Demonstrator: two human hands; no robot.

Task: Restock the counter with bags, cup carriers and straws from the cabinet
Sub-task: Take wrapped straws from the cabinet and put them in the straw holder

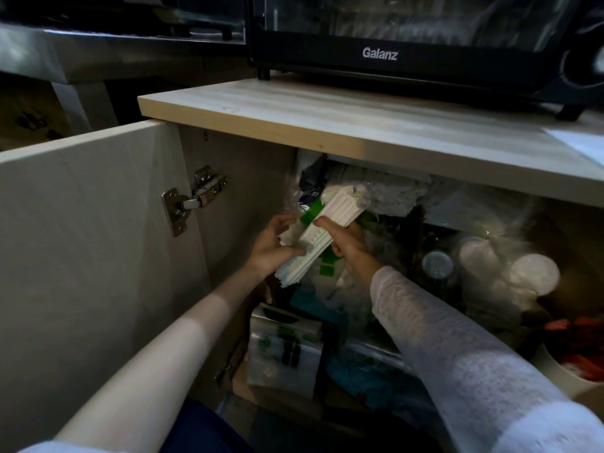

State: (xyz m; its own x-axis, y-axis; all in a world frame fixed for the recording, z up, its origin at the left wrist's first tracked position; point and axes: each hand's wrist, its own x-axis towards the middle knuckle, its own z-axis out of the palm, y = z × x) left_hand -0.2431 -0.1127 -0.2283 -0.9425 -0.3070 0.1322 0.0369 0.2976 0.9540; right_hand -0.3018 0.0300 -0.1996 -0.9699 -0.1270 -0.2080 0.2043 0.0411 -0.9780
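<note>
Both grips are on one thing in the head view, the only view I have. My right hand [346, 243] grasps the bundle of straws [322, 233] from the right side, with the thumb curled over the top of it near the middle. My left hand [273, 246] supports the lower half from the left, its thumb lying against the wrappers; the other fingers look relaxed and rather straight, so I judge it more as a cradle than a clench.

The bundle is inside the open cabinet [248, 178], in front of crumpled plastic packs, and it is not yet on the bench [327, 116]. Its long axis goes diagonally: the lower end points toward me and to the left, the upper end points up, to the right and deeper into the cabinet. The upper end is under the front edge of the bench top, near to it.

I judge that the coming move depends on this. The bundle should come out toward me along its own axis, lower end first, before it rises, or the upper end may catch the edge. The oven [408, 37] stands on the bench, so only the front strip is free.
</note>
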